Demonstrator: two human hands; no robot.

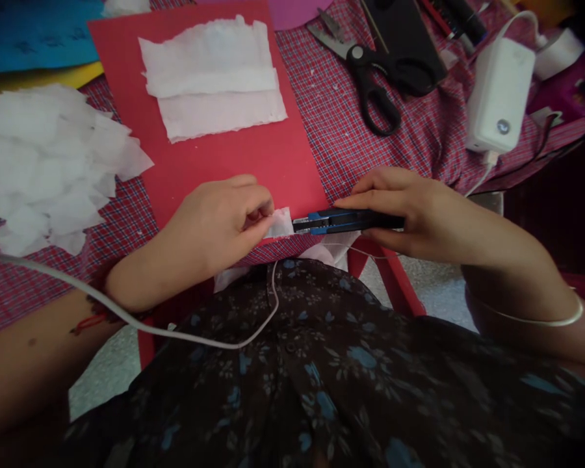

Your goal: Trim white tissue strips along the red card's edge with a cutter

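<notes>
Near the table's front edge, my left hand (229, 218) pinches a small folded piece of white tissue paper (280, 223) over the lower part of a red sheet (234, 166). My right hand (400, 205) is closed around a black and blue utility knife (344, 221). The knife's front end points left and meets the right end of the tissue piece. Whether the blade is cutting into it I cannot tell. Farther up the red sheet lie wide folded strips of white tissue (214, 75), one overlapping the other.
A heap of white tissue pieces (43, 156) lies at left on the checked tablecloth (341, 140). Black-handled scissors (370, 71) rest at the upper right, near a white power bank (502, 94) with a cable. Another pale cable (185, 335) crosses my left forearm and lap.
</notes>
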